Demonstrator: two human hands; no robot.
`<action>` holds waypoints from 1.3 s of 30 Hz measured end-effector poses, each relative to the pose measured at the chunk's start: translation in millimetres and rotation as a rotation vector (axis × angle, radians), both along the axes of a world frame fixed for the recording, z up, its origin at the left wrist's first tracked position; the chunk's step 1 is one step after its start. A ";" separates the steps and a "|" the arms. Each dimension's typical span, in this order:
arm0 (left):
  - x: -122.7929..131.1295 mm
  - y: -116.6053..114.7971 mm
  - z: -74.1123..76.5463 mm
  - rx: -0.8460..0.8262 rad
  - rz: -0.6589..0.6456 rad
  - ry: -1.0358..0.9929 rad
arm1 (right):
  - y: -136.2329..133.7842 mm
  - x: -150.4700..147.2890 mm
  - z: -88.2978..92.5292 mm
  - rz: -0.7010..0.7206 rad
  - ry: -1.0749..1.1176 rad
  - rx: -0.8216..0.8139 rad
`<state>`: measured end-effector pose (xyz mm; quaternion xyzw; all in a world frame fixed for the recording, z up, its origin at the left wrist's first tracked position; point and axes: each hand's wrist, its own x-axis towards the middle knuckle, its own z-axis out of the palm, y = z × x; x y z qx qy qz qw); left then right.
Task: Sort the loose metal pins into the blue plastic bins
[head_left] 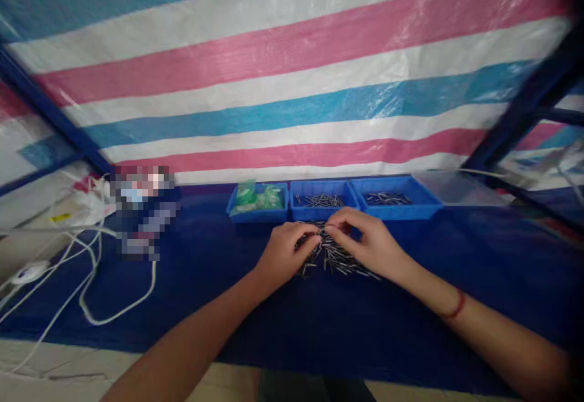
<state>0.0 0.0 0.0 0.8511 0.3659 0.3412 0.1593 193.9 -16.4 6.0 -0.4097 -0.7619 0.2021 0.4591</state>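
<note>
A loose pile of thin metal pins (340, 259), dark and silvery, lies on the blue table surface in front of me. My left hand (289, 247) is over the pile's left side, thumb and fingers curled to a pinch. From the right, my right hand (360, 238) reaches over the pile with thumb and forefinger drawn together. The fingertips of both hands nearly meet above the pins; whatever lies between them is too small to make out. Just behind stand a blue bin (325, 212) and a second blue bin (401, 212), both holding similar pins.
A third blue bin (260, 215) at the left contains green plastic bags (246, 192). White cables (123, 315) loop across the table's left side beside a blurred-out patch. A clear sheet (460, 189) lies back right. Striped tarpaulin (292, 73) hangs behind.
</note>
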 end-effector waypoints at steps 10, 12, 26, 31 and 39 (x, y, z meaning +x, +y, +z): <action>1.3 -4.2 -1.8 -0.093 -0.039 -0.115 | -4.9 -9.1 -3.6 -0.011 0.140 -0.118; 1.5 -4.1 -1.1 -0.090 -0.034 -0.121 | -5.0 -8.4 -3.4 -0.007 0.152 -0.129; -0.2 -2.1 2.4 -0.037 0.035 -0.206 | 1.2 -4.1 -7.1 0.008 -0.004 -0.001; -1.3 -1.9 2.4 -0.011 0.041 -0.161 | 6.1 6.1 1.4 0.056 -0.190 0.129; -5.3 -9.6 0.8 0.006 -0.062 0.224 | 46.3 93.2 -3.1 -0.605 -0.402 0.210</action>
